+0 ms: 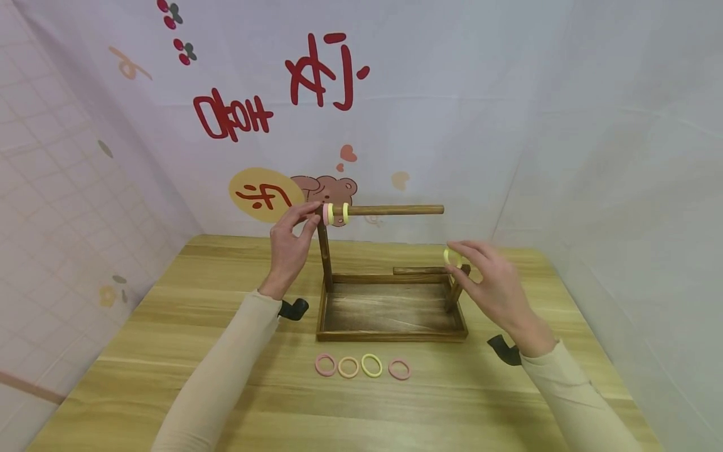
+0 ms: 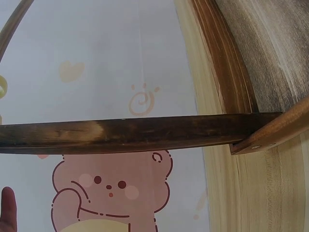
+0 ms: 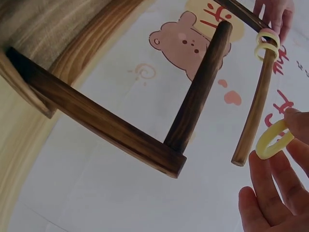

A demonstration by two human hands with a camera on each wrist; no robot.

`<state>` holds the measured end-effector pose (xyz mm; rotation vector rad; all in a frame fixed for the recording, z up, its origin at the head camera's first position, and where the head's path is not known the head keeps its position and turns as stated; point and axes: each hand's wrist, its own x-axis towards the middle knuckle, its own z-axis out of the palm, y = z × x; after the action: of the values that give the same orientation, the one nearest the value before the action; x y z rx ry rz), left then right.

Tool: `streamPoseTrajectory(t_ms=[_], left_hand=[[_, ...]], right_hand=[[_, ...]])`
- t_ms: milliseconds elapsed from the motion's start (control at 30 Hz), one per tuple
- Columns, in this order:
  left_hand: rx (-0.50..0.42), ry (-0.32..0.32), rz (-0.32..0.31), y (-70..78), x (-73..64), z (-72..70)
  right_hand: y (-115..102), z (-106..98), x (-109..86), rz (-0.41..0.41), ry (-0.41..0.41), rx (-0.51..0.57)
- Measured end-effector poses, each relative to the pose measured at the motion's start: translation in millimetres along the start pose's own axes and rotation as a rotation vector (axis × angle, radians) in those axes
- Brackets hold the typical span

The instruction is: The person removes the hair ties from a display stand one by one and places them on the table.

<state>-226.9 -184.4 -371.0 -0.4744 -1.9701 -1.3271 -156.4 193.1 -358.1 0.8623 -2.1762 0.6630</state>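
Note:
A dark wooden stand (image 1: 322, 320) has a tray-like base and two posts, each bearing a horizontal rod. My left hand (image 1: 289, 245) holds the stand's left post at the top, fingertips close beside a pink ring (image 1: 326, 215). Next to that ring on the upper rod (image 1: 395, 210) are two yellow rings, the outer yellow ring (image 1: 346, 213) slightly apart. In the left wrist view only my thumb (image 2: 7, 210) shows. My right hand (image 1: 494, 282) pinches another yellow ring (image 3: 268, 142) between thumb and fingers, near the short right post and below the upper rod's free end.
On the wooden table (image 1: 226, 351) before the base lie several loose rings: a pink ring (image 1: 325, 365), an orange ring (image 1: 348, 367), a yellow ring (image 1: 371, 365) and another pink ring (image 1: 400, 369). The lower rod (image 1: 418, 271) points left. A printed white curtain (image 1: 452, 94) hangs behind.

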Motion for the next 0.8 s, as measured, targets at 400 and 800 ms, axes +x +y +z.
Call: streamPoseTrajectory(t_ms=[400, 800], left_hand=[[0.024, 0.004, 0.017, 1.2, 0.4, -0.2], [0.007, 0.015, 0.028, 0.1, 1.0, 1.5]], right_hand=[[-6.9, 3.3, -21.1, -0.02, -0.073, 0.055], [-14.6, 7.5, -36.0, -0.042, -0.163, 0.123]])
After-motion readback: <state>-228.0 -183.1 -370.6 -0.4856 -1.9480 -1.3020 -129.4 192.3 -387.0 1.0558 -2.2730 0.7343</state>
